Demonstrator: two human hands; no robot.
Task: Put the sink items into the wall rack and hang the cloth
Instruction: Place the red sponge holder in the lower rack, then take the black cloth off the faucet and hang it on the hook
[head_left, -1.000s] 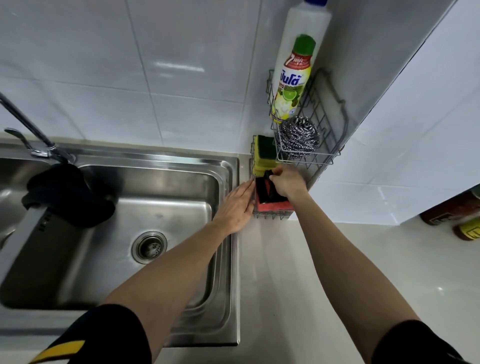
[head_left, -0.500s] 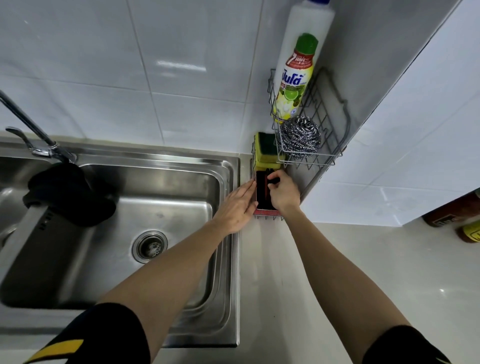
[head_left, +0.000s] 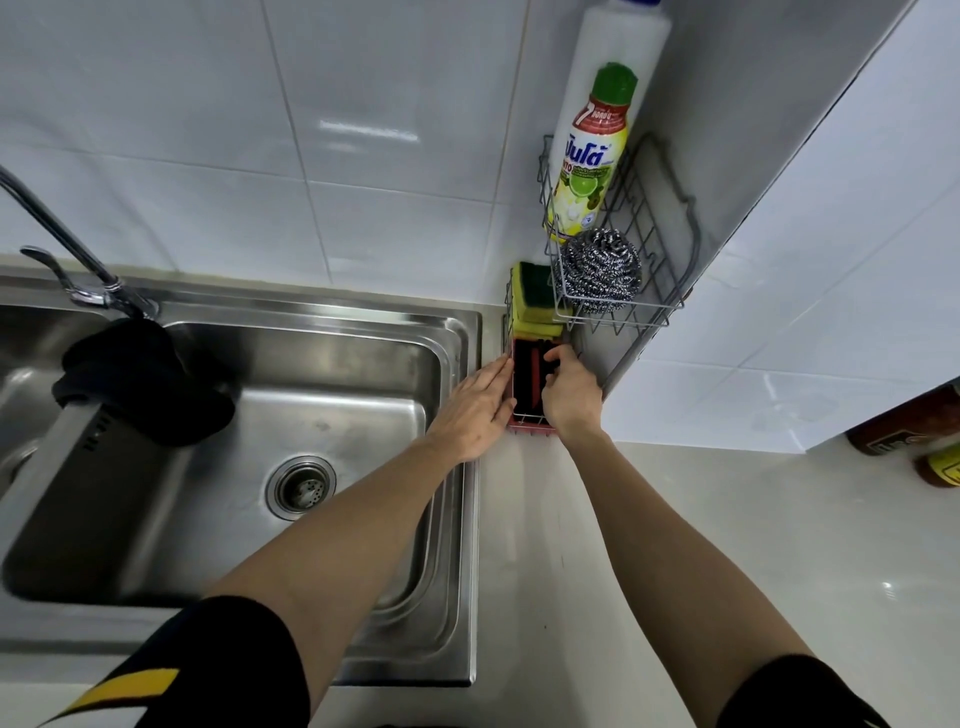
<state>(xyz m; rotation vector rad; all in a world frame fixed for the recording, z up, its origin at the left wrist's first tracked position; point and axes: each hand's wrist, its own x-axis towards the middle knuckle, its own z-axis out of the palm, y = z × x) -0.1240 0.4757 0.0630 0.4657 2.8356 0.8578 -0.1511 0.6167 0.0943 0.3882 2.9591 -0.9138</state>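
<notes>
A wire wall rack (head_left: 670, 291) hangs in the tiled corner. Its upper shelf holds a yellow dish-soap bottle (head_left: 589, 156) and a steel wool ball (head_left: 602, 270). The lower shelf (head_left: 506, 306) holds a yellow-green sponge (head_left: 535, 301) and a red-and-black scrub pad (head_left: 530, 374). My right hand (head_left: 569, 395) pinches the pad from the right and presses it into the shelf. My left hand (head_left: 478, 410) lies flat, fingers together, against the shelf's left side. A black cloth (head_left: 140, 379) is draped over the sink divider below the tap.
The steel sink (head_left: 337, 395) with its drain (head_left: 301, 486) lies to the left, the tap (head_left: 67, 244) at its back rim. Grey counter (head_left: 727, 519) stretches right, with a brown bottle (head_left: 904, 428) and a yellow-labelled one (head_left: 945, 465) at the far right edge.
The red-and-black pad has sunk lower into the bottom shelf as my right hand pushed it down and slid toward me. My left hand stayed against the shelf side.
</notes>
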